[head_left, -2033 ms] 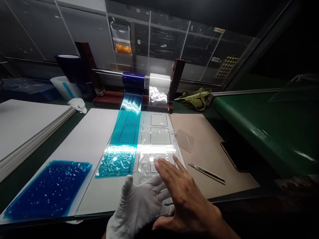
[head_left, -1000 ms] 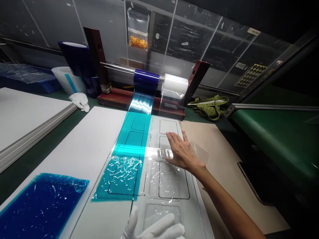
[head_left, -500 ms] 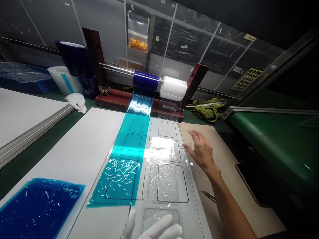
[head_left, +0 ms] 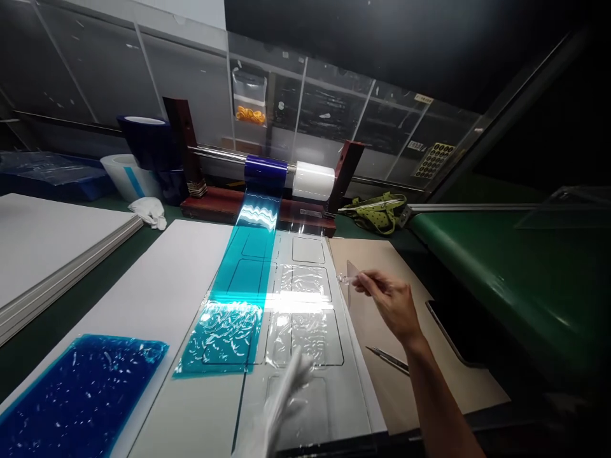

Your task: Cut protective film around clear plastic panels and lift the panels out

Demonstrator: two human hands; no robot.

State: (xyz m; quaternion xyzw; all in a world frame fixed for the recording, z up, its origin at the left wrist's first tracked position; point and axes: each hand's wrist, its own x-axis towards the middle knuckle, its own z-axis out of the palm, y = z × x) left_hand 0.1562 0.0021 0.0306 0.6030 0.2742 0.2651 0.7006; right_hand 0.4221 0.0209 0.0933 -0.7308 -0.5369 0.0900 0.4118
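Observation:
My bare right hand pinches a small clear piece of plastic film between thumb and fingers, over the right edge of the work sheet. My left hand, in a white glove, is smeared by motion above the near part of the sheet, so its fingers are unclear. Beneath lies a pale sheet marked with black-outlined rounded rectangles. A strip of teal film runs across it from a blue film roll. Beside it, wrinkled clear film comes from a white roll.
Both rolls hang on a dark red stand. A stack of blue film pieces lies at left. On brown board at right are a slim pointed metal tool and a dark phone-like slab. A green patterned pouch sits behind.
My right hand has closed from a loosely open pose into a pinch on a small clear film piece. My left hand has risen and turned over the sheet. The view has shifted.

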